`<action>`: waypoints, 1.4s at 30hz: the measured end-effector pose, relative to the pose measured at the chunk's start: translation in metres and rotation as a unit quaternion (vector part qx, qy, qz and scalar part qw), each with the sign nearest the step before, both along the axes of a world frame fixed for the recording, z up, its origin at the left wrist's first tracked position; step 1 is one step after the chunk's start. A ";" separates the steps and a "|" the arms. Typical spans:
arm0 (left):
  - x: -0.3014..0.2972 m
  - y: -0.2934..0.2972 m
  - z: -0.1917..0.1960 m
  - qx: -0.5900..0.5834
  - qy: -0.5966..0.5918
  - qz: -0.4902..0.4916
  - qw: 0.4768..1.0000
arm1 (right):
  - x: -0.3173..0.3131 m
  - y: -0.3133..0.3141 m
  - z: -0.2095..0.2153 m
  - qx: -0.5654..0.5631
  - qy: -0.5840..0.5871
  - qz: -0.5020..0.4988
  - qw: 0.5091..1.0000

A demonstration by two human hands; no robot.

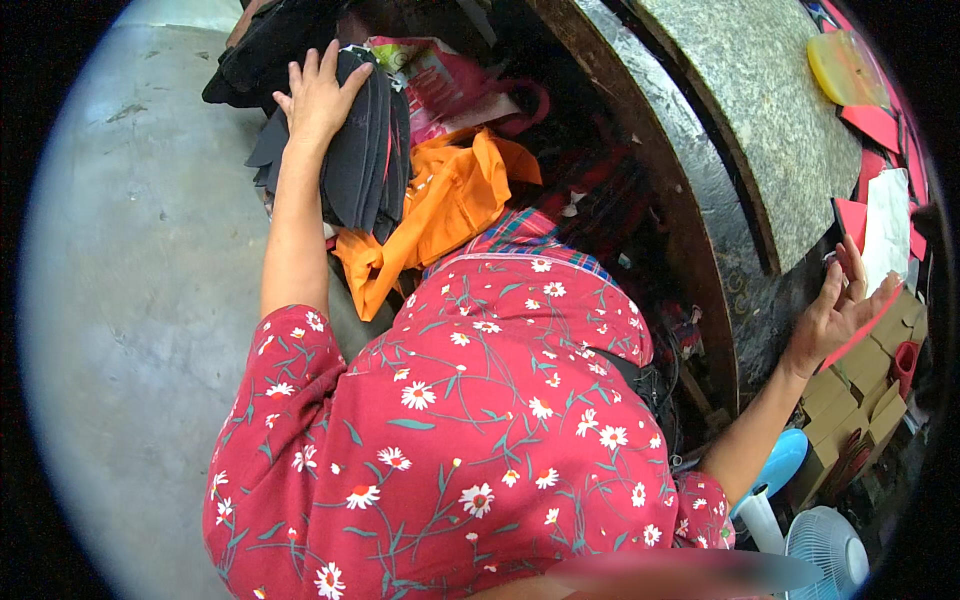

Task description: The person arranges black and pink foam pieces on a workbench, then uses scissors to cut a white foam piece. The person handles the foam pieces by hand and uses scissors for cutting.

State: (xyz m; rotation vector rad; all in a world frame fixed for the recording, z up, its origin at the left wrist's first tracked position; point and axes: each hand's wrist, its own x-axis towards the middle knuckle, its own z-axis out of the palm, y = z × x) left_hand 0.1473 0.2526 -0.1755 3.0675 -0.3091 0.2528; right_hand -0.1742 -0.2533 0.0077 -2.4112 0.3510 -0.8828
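My left hand rests with its fingers spread on top of a stack of dark, leaf-shaped flat pieces; thin red edges show between some of them. An orange cloth lies crumpled beside the stack. On the far right, my right hand is raised at the table edge with its fingers apart. A thin red flat piece runs along the outer side of that hand; whether the hand supports it I cannot tell. A white sheet and a red flat piece lie just beyond the fingertips.
A dark, worn table carries a grey stone slab. A yellow translucent disc lies at its far right. Cardboard boxes and a fan stand at lower right. Grey floor spreads on the left; a pink printed bag is behind the stack.
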 end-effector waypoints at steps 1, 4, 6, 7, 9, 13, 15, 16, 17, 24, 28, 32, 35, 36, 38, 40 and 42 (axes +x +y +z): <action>0.001 -0.004 0.006 0.026 -0.016 0.026 0.999 | 0.002 0.003 0.003 0.009 0.005 -0.002 1.000; -0.003 -0.023 0.025 -0.025 -0.089 -0.032 0.995 | 0.003 0.012 0.009 0.026 0.017 0.000 1.000; -0.009 -0.047 0.039 -0.068 -0.149 -0.107 0.981 | 0.003 0.016 0.012 0.029 0.020 0.000 0.999; -0.014 -0.059 0.047 -0.080 -0.186 -0.145 0.968 | 0.002 0.018 0.012 0.029 0.021 0.009 0.999; -0.020 -0.081 0.067 -0.114 -0.215 -0.221 0.944 | 0.002 0.020 0.015 0.029 0.028 0.011 0.999; -0.045 -0.126 0.096 -0.218 -0.192 -0.316 0.903 | 0.006 0.018 0.014 0.062 -0.001 0.020 0.998; -0.065 -0.148 0.105 -0.253 -0.167 -0.384 0.872 | 0.005 0.016 0.012 0.063 0.003 -0.003 0.998; -0.078 -0.157 0.108 -0.259 -0.151 -0.413 0.860 | 0.004 0.014 0.010 0.065 -0.011 -0.003 0.998; -0.092 -0.166 0.112 -0.263 -0.136 -0.446 0.845 | 0.005 0.011 0.008 0.050 -0.015 -0.010 0.999; -0.146 -0.212 0.148 -0.253 -0.103 -0.588 0.762 | 0.013 -0.001 -0.008 -0.009 -0.092 0.008 0.996; -0.139 -0.227 0.164 -0.265 -0.121 -0.604 0.742 | 0.018 0.004 -0.008 -0.028 -0.061 0.020 0.998; -0.127 -0.260 0.186 -0.263 -0.139 -0.613 0.732 | 0.020 0.003 -0.003 -0.060 -0.059 0.020 0.996; -0.118 -0.296 0.196 -0.279 -0.135 -0.611 0.729 | 0.018 0.002 -0.001 -0.051 -0.069 0.016 0.996; -0.116 -0.307 0.197 -0.277 -0.116 -0.609 0.734 | 0.017 0.002 0.000 -0.043 -0.071 0.013 0.996; -0.116 -0.325 0.192 -0.259 -0.070 -0.582 0.767 | 0.016 0.003 0.000 -0.030 -0.074 0.010 0.997; -0.116 -0.330 0.185 -0.240 -0.083 -0.578 0.776 | 0.016 0.002 -0.001 -0.014 -0.077 0.017 0.997; -0.115 -0.331 0.179 -0.223 -0.096 -0.572 0.783 | 0.016 0.001 0.000 -0.055 -0.111 0.000 0.992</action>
